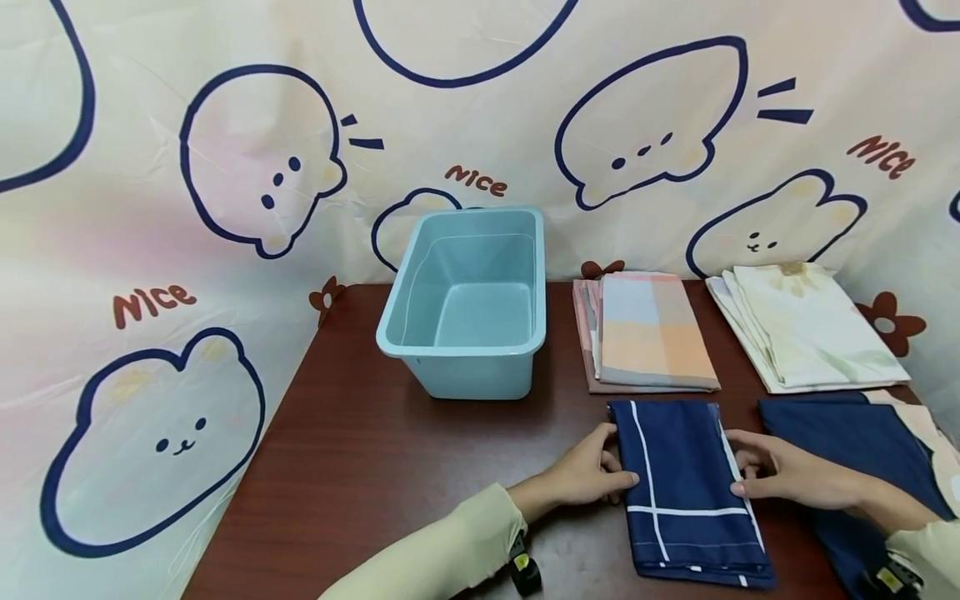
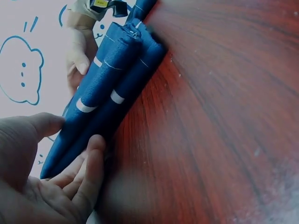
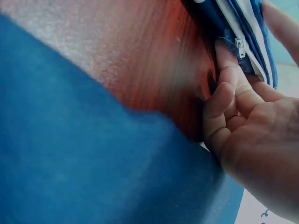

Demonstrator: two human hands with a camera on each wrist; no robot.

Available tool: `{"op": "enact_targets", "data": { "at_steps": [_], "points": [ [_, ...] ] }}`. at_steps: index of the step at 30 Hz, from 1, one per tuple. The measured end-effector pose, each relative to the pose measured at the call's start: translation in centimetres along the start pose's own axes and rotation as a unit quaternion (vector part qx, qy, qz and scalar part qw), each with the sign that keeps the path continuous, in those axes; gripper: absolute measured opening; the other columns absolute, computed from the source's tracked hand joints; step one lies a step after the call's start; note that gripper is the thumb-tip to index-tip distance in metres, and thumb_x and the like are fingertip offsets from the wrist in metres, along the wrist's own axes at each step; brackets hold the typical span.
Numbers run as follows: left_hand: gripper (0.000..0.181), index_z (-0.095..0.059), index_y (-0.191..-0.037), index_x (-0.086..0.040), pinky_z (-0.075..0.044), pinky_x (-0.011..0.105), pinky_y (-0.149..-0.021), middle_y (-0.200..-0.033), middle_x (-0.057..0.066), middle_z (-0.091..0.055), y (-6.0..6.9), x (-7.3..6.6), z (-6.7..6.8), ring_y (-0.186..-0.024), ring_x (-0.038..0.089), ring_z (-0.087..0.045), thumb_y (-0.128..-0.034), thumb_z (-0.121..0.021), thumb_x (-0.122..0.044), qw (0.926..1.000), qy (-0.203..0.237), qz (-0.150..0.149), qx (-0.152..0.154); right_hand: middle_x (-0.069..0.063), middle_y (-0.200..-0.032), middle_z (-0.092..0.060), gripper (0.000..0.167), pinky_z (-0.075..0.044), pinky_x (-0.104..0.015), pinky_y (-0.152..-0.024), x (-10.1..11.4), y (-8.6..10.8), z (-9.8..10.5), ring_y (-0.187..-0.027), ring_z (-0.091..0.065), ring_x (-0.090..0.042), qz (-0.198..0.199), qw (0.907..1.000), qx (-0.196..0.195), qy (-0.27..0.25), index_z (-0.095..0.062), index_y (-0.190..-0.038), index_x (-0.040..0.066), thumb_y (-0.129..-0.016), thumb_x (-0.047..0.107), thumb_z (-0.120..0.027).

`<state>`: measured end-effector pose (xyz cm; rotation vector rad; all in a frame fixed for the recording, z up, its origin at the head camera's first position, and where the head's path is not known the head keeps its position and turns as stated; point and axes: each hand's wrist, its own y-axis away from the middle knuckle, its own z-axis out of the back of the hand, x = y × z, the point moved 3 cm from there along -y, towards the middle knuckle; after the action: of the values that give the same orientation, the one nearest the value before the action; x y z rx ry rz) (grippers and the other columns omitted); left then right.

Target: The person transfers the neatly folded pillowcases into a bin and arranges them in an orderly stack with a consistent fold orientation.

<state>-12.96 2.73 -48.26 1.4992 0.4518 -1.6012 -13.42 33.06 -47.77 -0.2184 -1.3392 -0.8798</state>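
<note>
A folded navy cloth (image 1: 686, 475) with crossing white lines is held between both hands at the table's front right. My left hand (image 1: 592, 471) grips its left edge, thumb on top; in the left wrist view its fingers (image 2: 88, 179) curl beneath the layered folds. On the opposite edge, my right hand (image 1: 798, 475) pinches the cloth with the thumb above and fingers below. A small zipper pull (image 3: 240, 47) shows on the cloth's edge in the right wrist view, beside the right fingers. Another navy cloth (image 1: 847, 442) with beige parts lies under the right forearm.
A light blue plastic tub (image 1: 461, 354) stands at the back middle of the brown table (image 1: 345, 467). To its right are a folded pastel checked cloth (image 1: 660, 333) and a folded white floral cloth (image 1: 825, 333). A printed curtain (image 1: 480, 125) hangs behind.
</note>
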Motion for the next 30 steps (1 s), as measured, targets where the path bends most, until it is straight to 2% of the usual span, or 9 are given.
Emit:
{"op": "enact_targets", "data": {
  "at_steps": [6, 10, 13, 16, 19, 21, 30],
  "points": [
    [0.088, -0.022, -0.160, -0.010, -0.052, 0.025, -0.055, -0.073, 0.004, -0.074, -0.3, 0.2, 0.1, -0.053, 0.013, -0.064, -0.0907, -0.076, -0.021, 0.9998, 0.012, 0.016, 0.010, 0.005, -0.088, -0.062, 0.079, -0.037, -0.031, -0.063, 0.0, 0.2, -0.6, -0.076, -0.057, -0.017, 0.009, 0.9998, 0.006, -0.014, 0.002, -0.150, -0.022, -0.103, 0.008, -0.054],
    [0.095, -0.017, -0.161, -0.012, -0.053, 0.026, -0.056, -0.073, 0.007, -0.074, -0.7, 0.4, 0.2, -0.053, 0.013, -0.064, -0.0891, -0.078, -0.018, 0.9992, 0.024, 0.012, 0.031, 0.004, -0.088, -0.061, 0.080, -0.038, -0.031, -0.063, -0.1, 0.1, -0.8, -0.077, -0.057, -0.015, -0.001, 0.9999, 0.007, -0.012, 0.005, -0.151, -0.019, -0.104, 0.009, -0.054],
    [0.096, -0.015, -0.161, -0.013, -0.054, 0.027, -0.056, -0.074, 0.013, -0.074, -1.0, 0.5, 0.2, -0.052, 0.013, -0.064, -0.0880, -0.078, -0.010, 0.9975, 0.044, 0.003, 0.055, -0.002, -0.100, -0.066, 0.080, -0.040, -0.024, -0.067, -0.1, 0.0, -0.7, -0.085, -0.060, -0.006, -0.025, 0.9997, -0.001, 0.004, 0.005, -0.152, -0.017, -0.105, 0.013, -0.052],
    [0.097, -0.015, -0.161, -0.015, -0.056, 0.028, -0.055, -0.076, 0.019, -0.074, -1.2, 0.6, 0.2, -0.052, 0.012, -0.063, -0.0873, -0.077, -0.004, 0.9960, 0.057, -0.003, 0.069, -0.015, -0.119, -0.067, 0.081, -0.044, -0.016, -0.076, -0.2, 0.0, -0.5, -0.100, -0.062, 0.004, -0.052, 0.9985, -0.007, 0.019, 0.007, -0.153, -0.016, -0.107, 0.018, -0.050],
    [0.096, -0.015, -0.161, -0.015, -0.056, 0.029, -0.054, -0.075, 0.021, -0.073, -1.4, 0.6, 0.2, -0.051, 0.012, -0.063, -0.0877, -0.076, -0.002, 0.9961, 0.057, -0.005, 0.068, -0.027, -0.133, -0.060, 0.081, -0.046, -0.013, -0.082, -0.2, 0.0, -0.4, -0.108, -0.060, 0.009, -0.063, 0.9978, -0.010, 0.020, 0.008, -0.154, -0.015, -0.107, 0.019, -0.049],
    [0.096, -0.015, -0.162, -0.015, -0.056, 0.029, -0.053, -0.074, 0.020, -0.073, -1.4, 0.6, 0.2, -0.050, 0.011, -0.063, -0.0882, -0.075, -0.001, 0.9965, 0.053, -0.004, 0.063, -0.029, -0.136, -0.058, 0.081, -0.046, -0.013, -0.082, -0.2, 0.0, -0.5, -0.109, -0.060, 0.009, -0.060, 0.9979, -0.009, 0.021, 0.009, -0.155, -0.013, -0.107, 0.019, -0.049],
    [0.093, -0.012, -0.163, -0.017, -0.055, 0.029, -0.051, -0.079, 0.022, -0.075, -1.4, 0.7, 0.2, -0.050, 0.013, -0.065, -0.0928, -0.072, -0.007, 0.9965, 0.057, 0.000, 0.061, -0.029, -0.142, -0.053, 0.083, -0.042, -0.014, -0.080, -0.2, 0.1, -0.7, -0.108, -0.058, 0.006, -0.044, 0.9986, 0.003, 0.028, 0.014, -0.157, -0.004, -0.107, 0.017, -0.050]
  ]
}}
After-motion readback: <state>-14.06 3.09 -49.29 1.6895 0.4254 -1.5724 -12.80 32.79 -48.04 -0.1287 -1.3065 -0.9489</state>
